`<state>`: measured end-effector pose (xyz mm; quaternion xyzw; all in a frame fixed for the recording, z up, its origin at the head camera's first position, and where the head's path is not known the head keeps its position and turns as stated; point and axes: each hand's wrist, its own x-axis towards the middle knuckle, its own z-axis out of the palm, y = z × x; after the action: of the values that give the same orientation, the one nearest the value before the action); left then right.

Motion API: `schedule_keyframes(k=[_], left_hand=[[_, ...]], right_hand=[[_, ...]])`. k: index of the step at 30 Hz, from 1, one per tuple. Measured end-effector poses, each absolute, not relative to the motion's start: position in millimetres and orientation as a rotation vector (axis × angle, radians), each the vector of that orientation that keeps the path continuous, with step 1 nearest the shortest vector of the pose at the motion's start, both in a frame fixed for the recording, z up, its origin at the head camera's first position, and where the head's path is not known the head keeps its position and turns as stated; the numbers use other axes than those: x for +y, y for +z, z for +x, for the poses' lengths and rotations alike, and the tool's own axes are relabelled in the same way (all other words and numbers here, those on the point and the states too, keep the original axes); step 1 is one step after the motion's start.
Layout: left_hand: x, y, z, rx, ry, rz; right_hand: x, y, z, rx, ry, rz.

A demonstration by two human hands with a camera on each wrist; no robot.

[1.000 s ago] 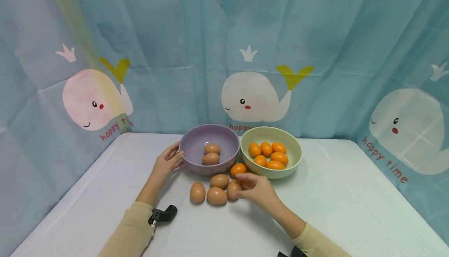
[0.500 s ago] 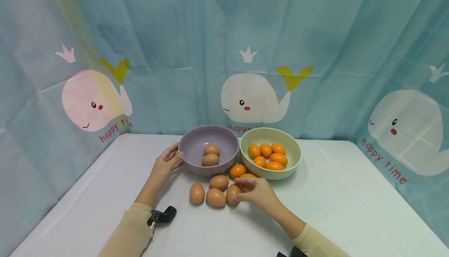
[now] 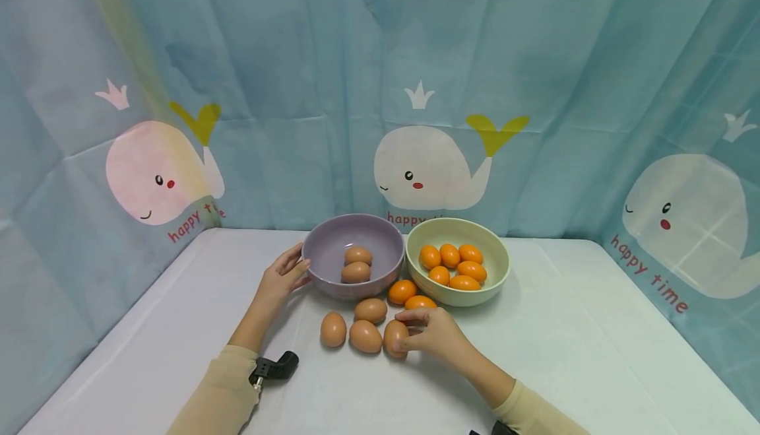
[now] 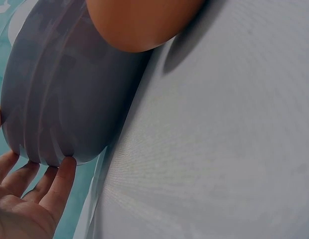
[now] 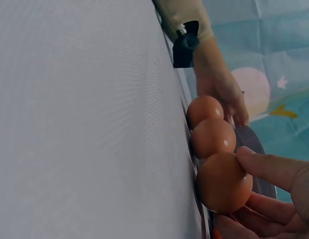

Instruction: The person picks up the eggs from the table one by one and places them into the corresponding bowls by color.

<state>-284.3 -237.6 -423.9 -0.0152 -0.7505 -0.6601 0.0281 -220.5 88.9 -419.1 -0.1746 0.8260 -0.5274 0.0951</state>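
My left hand (image 3: 282, 276) touches the left outer side of a purple bowl (image 3: 326, 243); in the left wrist view its fairly straight fingertips (image 4: 69, 162) rest against the ribbed wall. Two brown eggs (image 3: 356, 272) lie inside that bowl. On the white table my right hand (image 3: 436, 336) pinches a brown egg (image 3: 394, 337) between thumb and fingers, as the right wrist view shows with the egg (image 5: 222, 181) close up. Several more brown eggs (image 3: 365, 336) lie just left of it. Behind the right hand sit two orange egg-shaped pieces (image 3: 402, 291), near the bowls.
A pale green bowl (image 3: 501, 267) holding several orange egg-shaped pieces (image 3: 464, 282) stands right beside the purple one. Behind both hangs a blue curtain (image 3: 332, 171) with whale prints. The white table (image 3: 594, 342) extends to both sides. A black device (image 3: 279, 366) is strapped on the left wrist.
My right hand has drawn the pinched egg slightly toward me, and the orange piece behind that hand shows more now. My left hand stays at the purple bowl.
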Motion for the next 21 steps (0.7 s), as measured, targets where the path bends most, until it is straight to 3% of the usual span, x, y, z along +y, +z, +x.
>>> schedule_keyframes(k=[21], left_hand=[[-238.5, -422.4, -282.2, -2.29, -2.061, -0.068]], right_hand=[[90.5, -409.1, -219.9, 2.396, -1.599, -0.485]])
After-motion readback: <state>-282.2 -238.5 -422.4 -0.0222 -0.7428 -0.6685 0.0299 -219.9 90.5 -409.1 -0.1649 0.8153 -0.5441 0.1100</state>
